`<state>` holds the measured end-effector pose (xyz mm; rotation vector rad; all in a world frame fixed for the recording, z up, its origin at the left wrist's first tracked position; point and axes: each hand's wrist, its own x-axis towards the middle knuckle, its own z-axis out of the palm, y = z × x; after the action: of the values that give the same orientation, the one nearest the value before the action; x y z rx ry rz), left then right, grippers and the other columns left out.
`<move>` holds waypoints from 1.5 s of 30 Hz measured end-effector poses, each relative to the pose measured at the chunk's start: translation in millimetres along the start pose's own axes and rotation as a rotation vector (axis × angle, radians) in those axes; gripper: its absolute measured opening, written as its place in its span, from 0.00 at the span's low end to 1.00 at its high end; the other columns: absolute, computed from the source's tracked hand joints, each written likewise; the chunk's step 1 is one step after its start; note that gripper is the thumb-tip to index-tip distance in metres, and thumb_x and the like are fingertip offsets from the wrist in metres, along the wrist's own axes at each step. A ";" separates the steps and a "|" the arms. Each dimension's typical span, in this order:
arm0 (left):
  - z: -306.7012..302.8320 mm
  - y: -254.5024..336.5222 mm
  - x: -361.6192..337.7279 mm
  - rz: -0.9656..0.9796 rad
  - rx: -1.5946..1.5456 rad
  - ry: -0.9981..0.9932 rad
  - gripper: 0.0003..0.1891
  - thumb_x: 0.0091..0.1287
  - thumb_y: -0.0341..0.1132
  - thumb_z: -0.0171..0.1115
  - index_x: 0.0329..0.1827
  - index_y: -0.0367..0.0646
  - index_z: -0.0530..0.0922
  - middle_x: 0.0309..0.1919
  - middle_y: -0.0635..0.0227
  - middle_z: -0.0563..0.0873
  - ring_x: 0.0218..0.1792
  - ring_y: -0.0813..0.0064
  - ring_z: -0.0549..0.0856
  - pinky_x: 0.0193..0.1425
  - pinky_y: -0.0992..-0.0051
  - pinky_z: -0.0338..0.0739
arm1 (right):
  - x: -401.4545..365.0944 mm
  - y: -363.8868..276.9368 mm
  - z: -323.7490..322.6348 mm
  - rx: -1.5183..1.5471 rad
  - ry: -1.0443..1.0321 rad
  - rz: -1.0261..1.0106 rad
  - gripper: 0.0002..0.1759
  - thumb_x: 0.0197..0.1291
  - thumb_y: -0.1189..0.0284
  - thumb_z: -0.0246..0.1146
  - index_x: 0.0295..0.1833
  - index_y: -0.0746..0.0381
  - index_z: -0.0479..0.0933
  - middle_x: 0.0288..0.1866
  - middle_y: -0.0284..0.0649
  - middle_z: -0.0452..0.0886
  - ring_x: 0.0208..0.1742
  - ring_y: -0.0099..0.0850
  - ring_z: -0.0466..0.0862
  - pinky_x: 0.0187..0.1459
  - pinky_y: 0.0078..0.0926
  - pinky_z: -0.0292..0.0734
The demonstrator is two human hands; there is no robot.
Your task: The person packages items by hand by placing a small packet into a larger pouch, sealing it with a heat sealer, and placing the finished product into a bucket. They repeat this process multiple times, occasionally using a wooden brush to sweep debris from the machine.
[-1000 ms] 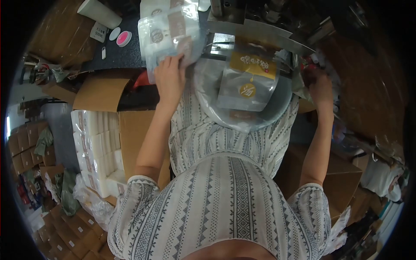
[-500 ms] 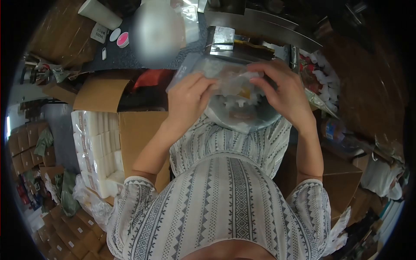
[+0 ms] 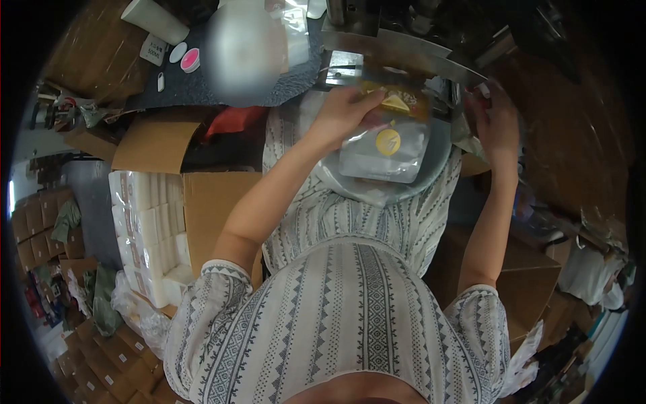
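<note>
My left hand (image 3: pixel 343 118) is closed on the upper left part of a clear plastic pouch (image 3: pixel 404 165) with a yellow-brown printed top and a round yellow mark. The pouch hangs over a pale round basin (image 3: pixel 441 151) in my lap. What lies in the basin is mostly covered by the pouch. Off to the right, my right hand (image 3: pixel 499 128) is beside the metal edge, its fingers curled and blurred around a small red and white thing (image 3: pixel 483 90) that I cannot make out.
On the left stands an open cardboard box (image 3: pixel 219 215) beside wrapped white stacks (image 3: pixel 151 229). A dark mat (image 3: pixel 182 84) holds a white cup (image 3: pixel 155 21) and a pink round tub (image 3: pixel 190 60). Metal machinery (image 3: pixel 410 50) runs along the back. A carton (image 3: pixel 515 269) stands at right.
My right hand has left the clear plastic and moved right. My left hand has moved up and right; the pouch now shows its printed face over the basin.
</note>
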<state>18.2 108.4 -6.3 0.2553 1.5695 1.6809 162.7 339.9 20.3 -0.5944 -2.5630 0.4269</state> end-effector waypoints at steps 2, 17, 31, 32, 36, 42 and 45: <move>-14.1 0.0 2.9 0.177 0.485 0.039 0.17 0.67 0.40 0.62 0.45 0.31 0.79 0.33 0.56 0.85 0.31 0.69 0.86 0.35 0.72 0.79 | -3.3 29.0 25.5 -0.179 0.011 -0.103 0.18 0.61 0.69 0.62 0.56 0.62 0.74 0.55 0.48 0.79 0.49 0.47 0.80 0.52 0.38 0.75; -116.0 -18.0 -27.5 0.711 1.493 0.492 0.14 0.62 0.31 0.62 0.52 0.43 0.78 0.50 0.59 0.83 0.48 0.56 0.82 0.54 0.61 0.72 | 2.6 14.8 16.8 -0.065 -0.145 0.077 0.14 0.59 0.73 0.61 0.51 0.65 0.77 0.45 0.49 0.83 0.46 0.45 0.83 0.48 0.36 0.76; -41.4 5.8 -76.5 0.795 1.122 0.296 0.04 0.60 0.28 0.62 0.37 0.42 0.82 0.31 0.61 0.84 0.30 0.57 0.83 0.31 0.67 0.76 | -12.7 -112.7 -5.7 0.382 -0.185 -0.462 0.14 0.60 0.75 0.63 0.52 0.63 0.78 0.44 0.43 0.83 0.42 0.39 0.83 0.44 0.29 0.77; -38.6 1.8 -74.6 0.752 1.091 0.189 0.04 0.61 0.29 0.62 0.37 0.41 0.82 0.31 0.60 0.84 0.29 0.56 0.82 0.30 0.68 0.76 | -12.4 -110.8 -7.4 0.450 -0.301 -0.373 0.14 0.60 0.75 0.63 0.52 0.63 0.78 0.44 0.44 0.83 0.43 0.39 0.83 0.45 0.29 0.77; -18.4 -3.2 -54.1 0.499 0.899 -0.031 0.06 0.64 0.32 0.62 0.38 0.38 0.82 0.29 0.60 0.85 0.27 0.63 0.85 0.31 0.71 0.76 | -10.8 -90.2 -3.6 0.616 -0.283 -0.068 0.14 0.62 0.73 0.62 0.53 0.63 0.78 0.46 0.46 0.83 0.44 0.37 0.84 0.46 0.28 0.76; -1.6 -0.2 -2.5 -0.003 0.077 -0.127 0.15 0.69 0.40 0.62 0.42 0.33 0.82 0.32 0.68 0.85 0.34 0.81 0.84 0.37 0.80 0.77 | -8.2 -48.3 -21.4 0.194 -0.208 0.176 0.15 0.61 0.70 0.62 0.51 0.65 0.77 0.48 0.52 0.82 0.46 0.45 0.83 0.46 0.37 0.77; -0.2 3.4 -1.7 -0.069 0.009 -0.041 0.16 0.67 0.40 0.63 0.38 0.30 0.81 0.33 0.60 0.86 0.31 0.77 0.86 0.34 0.81 0.79 | 8.3 8.4 14.3 -0.057 0.119 -0.045 0.14 0.61 0.71 0.60 0.51 0.66 0.77 0.46 0.52 0.82 0.47 0.48 0.82 0.48 0.39 0.76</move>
<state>17.8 107.5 -2.6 0.2365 1.5385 1.6061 151.6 348.4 8.1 -0.5638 -2.4764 0.2943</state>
